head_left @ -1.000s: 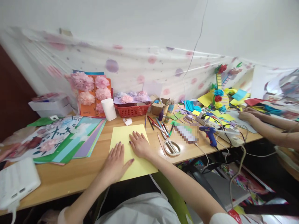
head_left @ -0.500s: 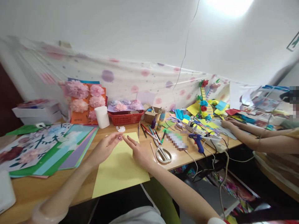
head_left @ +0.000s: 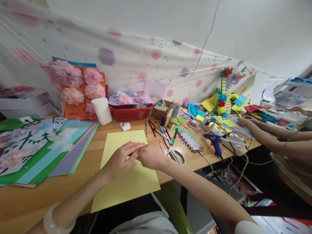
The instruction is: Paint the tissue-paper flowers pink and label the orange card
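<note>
Both hands meet above a yellow sheet of paper (head_left: 126, 188) at the table's front edge. My left hand (head_left: 123, 157) lies over the fingers of my right hand, its own fingers and thumb closed around them. My right hand (head_left: 152, 156) is bent inward at the wrist, back upward, and its fingers are mostly hidden under my left hand. No object shows between the hands. Just right of the sheet are scissors (head_left: 179, 156) with pale handles and several pens (head_left: 168, 135). White scraps (head_left: 125, 126) rest beyond its far edge.
Coloured papers (head_left: 65, 159) cover the left side. Behind stand a white roll (head_left: 101, 111), a red basket (head_left: 130, 113) and a cardboard box (head_left: 161, 112). A blue glue gun (head_left: 215, 143) and cables lie right, near another person's arms (head_left: 265, 130).
The view has shifted closer and lower. My hands, earlier touching at the fingertips with fingers extended, have come together, my left hand now over my right fingers.
</note>
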`<action>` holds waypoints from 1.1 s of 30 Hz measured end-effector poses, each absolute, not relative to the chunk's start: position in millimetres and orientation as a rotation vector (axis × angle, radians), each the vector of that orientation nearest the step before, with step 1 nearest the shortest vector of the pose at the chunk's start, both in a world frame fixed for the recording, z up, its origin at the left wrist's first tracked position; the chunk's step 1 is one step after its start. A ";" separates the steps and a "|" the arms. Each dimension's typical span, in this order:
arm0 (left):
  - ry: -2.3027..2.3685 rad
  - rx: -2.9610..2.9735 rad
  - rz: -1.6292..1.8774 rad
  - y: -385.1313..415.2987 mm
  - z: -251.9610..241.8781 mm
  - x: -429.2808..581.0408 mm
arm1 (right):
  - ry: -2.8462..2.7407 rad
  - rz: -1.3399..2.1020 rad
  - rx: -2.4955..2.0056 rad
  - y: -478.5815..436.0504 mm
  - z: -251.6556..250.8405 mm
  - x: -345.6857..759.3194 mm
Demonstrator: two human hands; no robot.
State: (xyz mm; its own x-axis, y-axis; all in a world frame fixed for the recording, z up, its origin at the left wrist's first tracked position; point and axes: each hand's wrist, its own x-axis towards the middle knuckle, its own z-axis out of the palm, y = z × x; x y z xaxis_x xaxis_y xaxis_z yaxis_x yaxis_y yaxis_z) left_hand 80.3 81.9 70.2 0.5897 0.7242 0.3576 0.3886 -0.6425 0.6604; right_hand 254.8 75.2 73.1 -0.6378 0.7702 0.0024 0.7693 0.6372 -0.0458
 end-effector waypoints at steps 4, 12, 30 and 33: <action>0.998 2.260 0.772 107.9 57.1 65.3 | -2.688 0.026 -1.578 78.1 87.1 294.8; 1.235 2.248 0.617 160.4 13.0 61.3 | -2.226 -0.124 -2.132 117.6 105.9 384.3; 1.089 2.759 0.560 173.4 -7.7 53.1 | -2.656 -0.070 -2.179 165.7 155.1 387.3; 1.086 2.847 0.582 172.0 -12.8 52.7 | -2.676 -0.086 -2.068 159.5 153.7 363.1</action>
